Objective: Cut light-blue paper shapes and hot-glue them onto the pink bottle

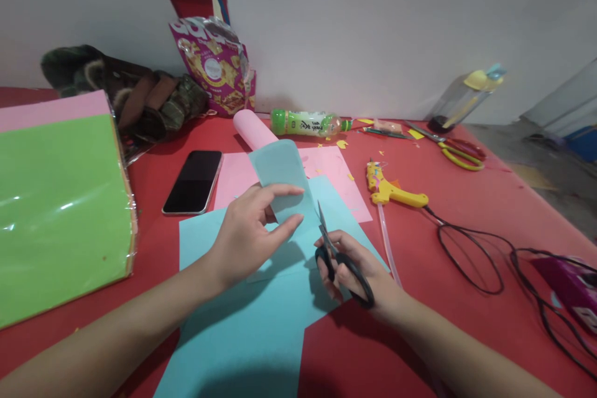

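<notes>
A: What did the left hand (254,221) have?

B: A light-blue paper piece (282,168), raised above the larger blue sheets (237,336) on the red counter (340,360). Thumb and index finger stood apart across its near face, while other fingers curled behind it. I couldn't tell exactly where the grip pressed.

A: And the right hand (357,267)?

B: It was closed around the black-handled scissors (357,280), fingers through the loops. The blades pointed away from the person, just beside the piece's right edge; whether they touched it, I couldn't tell.

A: What lay around them?

B: A pink sheet (352,199) showed partly beneath the blue ones, with a pink roll (254,127) behind it. The phone (193,182) was to the left, near a clear sleeve of green paper (60,211). To the right lay a yellow glue gun (398,194), its black cord (471,286) looping across the counter.

A: Farther back?

B: A green-capped bottle (305,123) lay on its side near yellow scraps (342,144). Next to it, a purple snack bag (214,68) leaned at the wall (354,31).
</notes>
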A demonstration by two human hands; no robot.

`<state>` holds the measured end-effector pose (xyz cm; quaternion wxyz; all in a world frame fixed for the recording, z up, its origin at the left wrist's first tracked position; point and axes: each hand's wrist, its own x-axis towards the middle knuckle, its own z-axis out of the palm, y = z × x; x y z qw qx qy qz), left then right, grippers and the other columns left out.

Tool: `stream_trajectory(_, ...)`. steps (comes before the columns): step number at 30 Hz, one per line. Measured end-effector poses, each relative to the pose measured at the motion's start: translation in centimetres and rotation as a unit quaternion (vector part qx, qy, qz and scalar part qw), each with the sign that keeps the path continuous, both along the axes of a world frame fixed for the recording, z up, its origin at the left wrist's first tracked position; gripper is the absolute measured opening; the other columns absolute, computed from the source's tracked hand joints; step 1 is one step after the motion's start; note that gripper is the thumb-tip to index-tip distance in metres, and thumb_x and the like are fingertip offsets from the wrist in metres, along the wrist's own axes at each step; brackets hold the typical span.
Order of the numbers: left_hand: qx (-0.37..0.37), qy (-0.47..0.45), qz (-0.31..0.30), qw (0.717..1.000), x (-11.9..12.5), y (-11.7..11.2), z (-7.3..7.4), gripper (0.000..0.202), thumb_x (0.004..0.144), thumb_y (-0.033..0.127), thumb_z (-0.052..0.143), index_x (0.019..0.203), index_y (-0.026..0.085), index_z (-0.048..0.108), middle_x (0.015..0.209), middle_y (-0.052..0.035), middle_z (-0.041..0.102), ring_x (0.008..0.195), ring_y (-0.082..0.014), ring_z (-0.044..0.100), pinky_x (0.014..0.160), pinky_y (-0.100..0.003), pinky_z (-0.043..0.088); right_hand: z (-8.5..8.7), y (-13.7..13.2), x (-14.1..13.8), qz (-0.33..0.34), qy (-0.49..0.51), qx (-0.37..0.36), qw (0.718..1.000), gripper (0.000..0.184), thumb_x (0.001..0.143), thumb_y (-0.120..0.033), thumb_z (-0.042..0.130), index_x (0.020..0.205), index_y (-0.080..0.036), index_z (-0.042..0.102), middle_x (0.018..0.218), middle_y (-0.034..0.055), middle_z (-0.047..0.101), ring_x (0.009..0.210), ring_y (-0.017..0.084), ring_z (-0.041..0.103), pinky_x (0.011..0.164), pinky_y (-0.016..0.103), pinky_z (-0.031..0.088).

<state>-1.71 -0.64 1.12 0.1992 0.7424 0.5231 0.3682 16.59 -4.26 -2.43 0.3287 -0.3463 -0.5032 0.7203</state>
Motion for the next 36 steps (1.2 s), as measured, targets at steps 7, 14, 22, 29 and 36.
stream_trajectory(7, 0.005, -0.005, 0.016, 1.0, 0.23, -0.08, -0.2, 0.025, 0.071, 0.02, 0.061, 0.096, 0.02, 0.059, 0.076, 0.0021, 0.058, 0.05, -0.0067, 0.047, 0.052, -0.019, 0.043, -0.1, -0.16, -0.06, -0.003, 0.011, -0.007, 1.0, 0.046, 0.071, -0.055, 0.054, 0.097, -0.019, 0.04, 0.066, -0.0045, 0.044, 0.049, 0.006, 0.044, 0.044, 0.019, 0.035)
stream_trajectory(14, -0.002, -0.01, 0.024, 1.0, 0.19, -0.19, -0.28, 0.025, 0.071, 0.022, 0.061, 0.096, 0.021, 0.059, 0.073, 0.0024, 0.056, 0.049, -0.007, 0.047, 0.05, -0.02, 0.043, 0.1, -0.15, -0.05, -0.011, 0.004, -0.004, 1.0, 0.046, 0.071, -0.055, 0.054, 0.096, -0.019, 0.04, 0.065, -0.005, 0.043, 0.047, 0.005, 0.043, 0.044, 0.02, 0.034)
stream_trajectory(22, -0.001, -0.007, 0.02, 1.0, 0.19, -0.11, -0.03, 0.025, 0.071, 0.021, 0.061, 0.096, 0.022, 0.059, 0.075, 0.0021, 0.058, 0.051, -0.0074, 0.05, 0.052, -0.021, 0.044, 0.26, -0.14, -0.1, -0.018, 0.006, -0.024, 1.0, 0.046, 0.068, -0.054, 0.058, 0.094, -0.02, 0.041, 0.063, -0.006, 0.043, 0.044, 0.004, 0.042, 0.042, 0.019, 0.033)
stream_trajectory(29, -0.008, 0.005, 0.017, 1.0, 0.09, -0.16, 0.26, 0.029, 0.07, 0.02, 0.062, 0.099, 0.02, 0.058, 0.078, 0.0009, 0.06, 0.05, -0.0076, 0.05, 0.051, -0.021, 0.044, 0.31, -0.11, -0.1, -0.02, 0.018, -0.039, 0.999, 0.045, 0.067, -0.052, 0.06, 0.092, -0.019, 0.041, 0.062, -0.007, 0.043, 0.042, 0.003, 0.041, 0.04, 0.018, 0.03)
stream_trajectory(36, -0.015, 0.007, 0.015, 1.0, -0.01, 0.05, 0.57, 0.031, 0.069, 0.02, 0.063, 0.099, 0.021, 0.058, 0.073, 0.0017, 0.059, 0.049, -0.0083, 0.05, 0.05, -0.021, 0.044, 0.42, -0.24, -0.17, -0.027, 0.02, -0.064, 0.997, 0.048, 0.064, -0.052, 0.063, 0.091, -0.019, 0.042, 0.062, -0.0072, 0.043, 0.04, 0.002, 0.039, 0.038, 0.017, 0.028)
